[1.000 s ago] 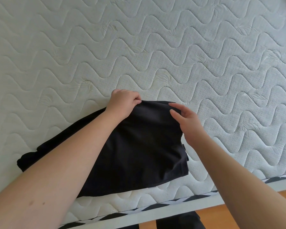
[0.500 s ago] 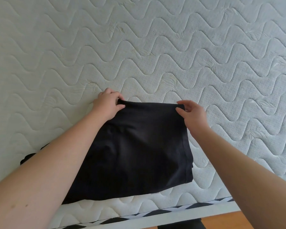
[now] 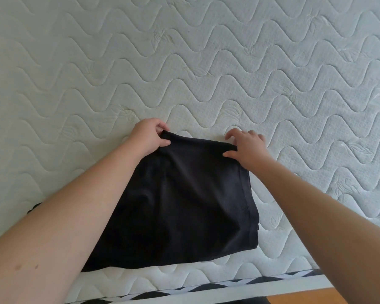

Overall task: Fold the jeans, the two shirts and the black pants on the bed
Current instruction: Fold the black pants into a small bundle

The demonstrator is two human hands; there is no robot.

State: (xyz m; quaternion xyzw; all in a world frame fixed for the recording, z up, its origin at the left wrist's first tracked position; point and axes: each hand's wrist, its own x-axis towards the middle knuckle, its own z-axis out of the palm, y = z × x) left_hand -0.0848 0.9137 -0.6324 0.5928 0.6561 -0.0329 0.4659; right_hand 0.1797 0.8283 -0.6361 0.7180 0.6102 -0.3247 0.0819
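Two hands at far edge of black garment (image 3: 180,205), lying near mattress (image 3: 206,62) front edge, 6 o'clock. Left hand (image 3: 148,140) pinches corner; right hand (image 3: 247,147), gripping half-second ago, now splayed, thumb pressing. Fold looks landed; smoothing likely next.

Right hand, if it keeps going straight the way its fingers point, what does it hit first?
The right hand points up-left across the bed, just past the black garment's far edge. It would most likely meet only bare quilted mattress; nothing else shows ahead.
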